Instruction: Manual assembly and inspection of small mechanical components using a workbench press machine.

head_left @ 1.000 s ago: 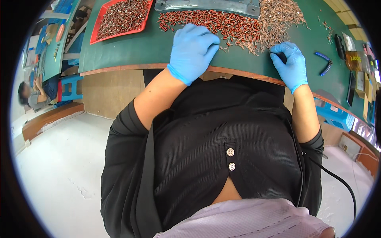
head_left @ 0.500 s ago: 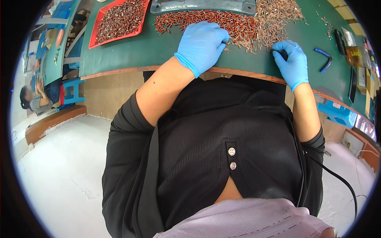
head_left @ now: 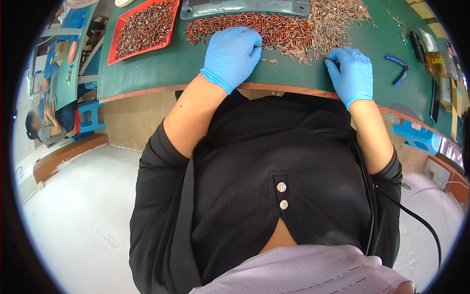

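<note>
red cylinders (head_left: 274,27) run 9-to-3, at 12 o'clock of the curled left hand (head_left: 231,55); right hand (head_left: 351,71) pinches pins (head_left: 338,22).

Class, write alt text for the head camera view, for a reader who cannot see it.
Two blue-gloved hands, left hand and right hand, rest on a green table at the edge of a long heap of small red parts. A red tray of similar parts sits to the left, blue-handled pliers to the right.

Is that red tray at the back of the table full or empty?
Full. The red tray is covered nearly edge to edge with small dark parts; only its rim shows. It lies flat on the green table.
</note>
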